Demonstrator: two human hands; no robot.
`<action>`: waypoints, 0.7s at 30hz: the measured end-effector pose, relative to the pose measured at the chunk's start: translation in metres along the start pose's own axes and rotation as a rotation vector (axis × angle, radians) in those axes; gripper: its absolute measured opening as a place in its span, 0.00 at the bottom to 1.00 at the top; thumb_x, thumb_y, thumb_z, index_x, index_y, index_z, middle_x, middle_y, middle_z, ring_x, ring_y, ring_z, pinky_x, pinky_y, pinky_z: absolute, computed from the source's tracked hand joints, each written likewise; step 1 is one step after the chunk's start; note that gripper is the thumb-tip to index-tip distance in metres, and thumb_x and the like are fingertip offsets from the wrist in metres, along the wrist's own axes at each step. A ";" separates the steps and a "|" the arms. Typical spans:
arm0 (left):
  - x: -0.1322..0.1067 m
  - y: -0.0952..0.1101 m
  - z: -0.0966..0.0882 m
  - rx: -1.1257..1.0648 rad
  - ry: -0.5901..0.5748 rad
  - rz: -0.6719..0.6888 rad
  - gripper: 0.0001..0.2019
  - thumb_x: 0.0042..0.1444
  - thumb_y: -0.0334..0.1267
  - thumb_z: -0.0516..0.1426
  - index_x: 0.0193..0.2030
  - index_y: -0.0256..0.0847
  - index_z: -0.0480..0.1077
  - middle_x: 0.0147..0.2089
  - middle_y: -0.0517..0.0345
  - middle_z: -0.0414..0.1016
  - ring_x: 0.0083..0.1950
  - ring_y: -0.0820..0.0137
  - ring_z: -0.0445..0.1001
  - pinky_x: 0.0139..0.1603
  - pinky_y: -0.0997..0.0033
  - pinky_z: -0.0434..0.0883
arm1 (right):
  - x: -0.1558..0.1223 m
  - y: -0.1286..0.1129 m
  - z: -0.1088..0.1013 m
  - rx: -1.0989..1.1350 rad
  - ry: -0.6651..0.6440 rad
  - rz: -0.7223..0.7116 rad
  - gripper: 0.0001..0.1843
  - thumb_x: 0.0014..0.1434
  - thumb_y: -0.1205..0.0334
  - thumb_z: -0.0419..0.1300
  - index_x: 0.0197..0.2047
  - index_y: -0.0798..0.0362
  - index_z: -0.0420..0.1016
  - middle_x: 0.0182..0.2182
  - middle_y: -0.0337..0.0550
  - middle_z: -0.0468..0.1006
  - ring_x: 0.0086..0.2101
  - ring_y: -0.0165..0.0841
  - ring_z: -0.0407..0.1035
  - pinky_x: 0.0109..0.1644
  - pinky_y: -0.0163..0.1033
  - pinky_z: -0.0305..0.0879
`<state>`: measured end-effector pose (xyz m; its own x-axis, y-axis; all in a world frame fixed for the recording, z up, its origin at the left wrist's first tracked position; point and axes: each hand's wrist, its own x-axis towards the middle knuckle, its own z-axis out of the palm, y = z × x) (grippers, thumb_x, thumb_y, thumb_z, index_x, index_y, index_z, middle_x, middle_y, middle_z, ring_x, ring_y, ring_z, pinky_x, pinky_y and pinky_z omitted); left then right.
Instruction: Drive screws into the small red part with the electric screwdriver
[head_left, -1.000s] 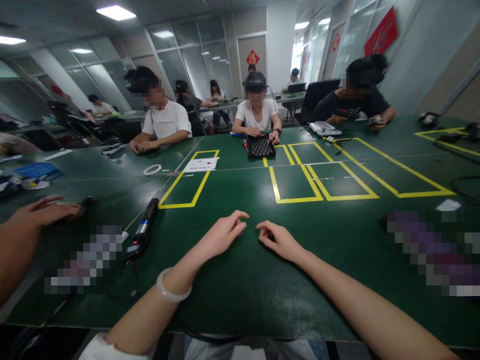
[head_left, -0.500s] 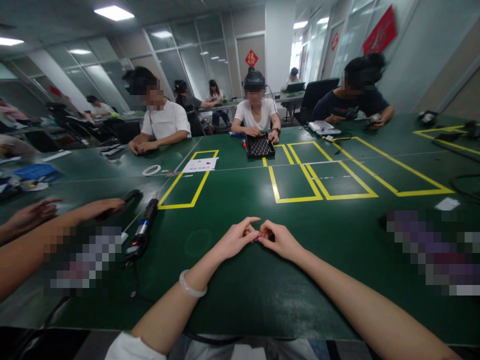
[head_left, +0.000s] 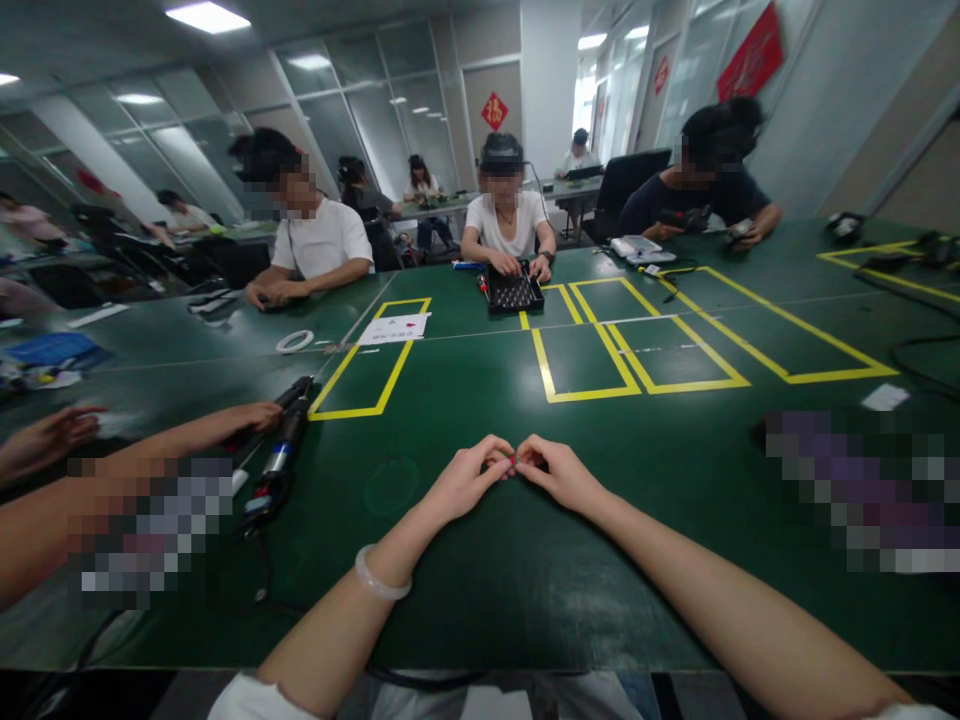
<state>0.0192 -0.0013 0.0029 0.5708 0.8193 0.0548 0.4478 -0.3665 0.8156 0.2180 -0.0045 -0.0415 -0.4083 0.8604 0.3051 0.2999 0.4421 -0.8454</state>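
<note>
My left hand point(head_left: 475, 476) and my right hand point(head_left: 553, 468) meet just above the green table point(head_left: 480, 600), their fingertips together. Both are closed in a pinch around a tiny reddish piece point(head_left: 513, 461), mostly covered by the fingers and too small to name. A pale bangle point(head_left: 380, 573) circles my left wrist.
To my left a co-worker's hand point(head_left: 259, 415) rests on a dark tool beside a black cylindrical tool point(head_left: 281, 455) with a cable. Ahead are yellow tape outlines point(head_left: 592, 396), a white sheet point(head_left: 394, 328) and a tape roll point(head_left: 294, 342). A person opposite handles a black tray point(head_left: 516, 294).
My fingertips have drawn closer together around the tiny piece, and my left index finger has curled in. The co-worker's hand at left has moved right with its dark tool, toward the black cylindrical tool.
</note>
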 end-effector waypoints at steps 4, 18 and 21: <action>-0.001 0.000 0.002 0.094 0.027 0.031 0.13 0.60 0.42 0.54 0.50 0.43 0.65 0.42 0.57 0.76 0.43 0.70 0.75 0.47 0.71 0.68 | 0.002 0.000 -0.003 0.088 0.003 0.096 0.09 0.62 0.57 0.56 0.36 0.54 0.70 0.27 0.37 0.73 0.27 0.29 0.66 0.32 0.32 0.60; -0.001 0.000 0.001 0.234 0.072 0.025 0.10 0.61 0.44 0.51 0.45 0.44 0.68 0.42 0.56 0.75 0.44 0.68 0.74 0.46 0.69 0.68 | 0.002 0.002 -0.002 0.188 -0.009 0.075 0.10 0.59 0.56 0.60 0.40 0.53 0.69 0.31 0.39 0.74 0.31 0.30 0.68 0.37 0.36 0.64; -0.001 -0.001 0.001 0.226 0.068 0.024 0.09 0.61 0.43 0.52 0.44 0.43 0.68 0.41 0.57 0.75 0.43 0.68 0.74 0.46 0.70 0.68 | 0.002 0.001 -0.001 0.187 -0.009 0.073 0.10 0.60 0.56 0.59 0.40 0.53 0.69 0.31 0.39 0.74 0.31 0.30 0.67 0.37 0.35 0.64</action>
<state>0.0185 -0.0024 0.0015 0.5387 0.8343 0.1178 0.5820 -0.4695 0.6640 0.2188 -0.0015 -0.0414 -0.3988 0.8860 0.2366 0.1640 0.3228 -0.9321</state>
